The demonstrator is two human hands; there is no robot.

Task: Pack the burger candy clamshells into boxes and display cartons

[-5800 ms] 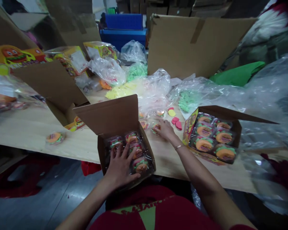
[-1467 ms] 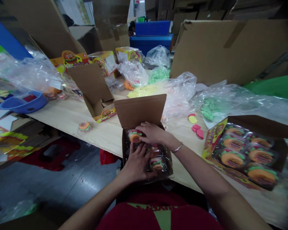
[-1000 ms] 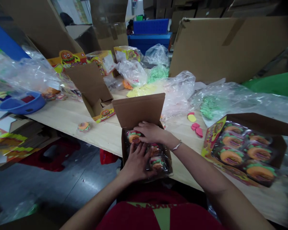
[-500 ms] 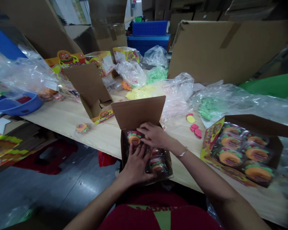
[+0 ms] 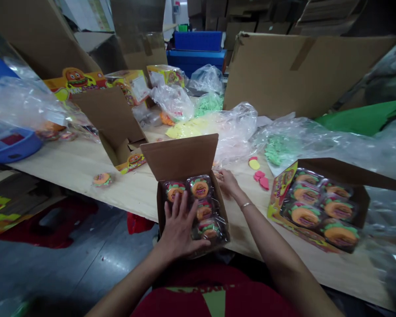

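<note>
The open brown cardboard box (image 5: 180,157), lid raised, sits at the near edge of the desk (image 5: 132,190), its right-hand column of three orange toy burgers in clear plastic (image 5: 199,188) running away from the person. The left grip (image 5: 177,231) is above the box, fingers spread (thumb beside the column's nearest burger). The right grip (image 5: 229,182) is outside, just right of the box's far right corner, fingers curled low over the desk; whether they pinch anything, I cannot tell. At the box's far left corner one more packed burger shows, partly behind the left fingers. Whatever lies under that palm is hidden, and the box's near wall is hard to make out.
</note>
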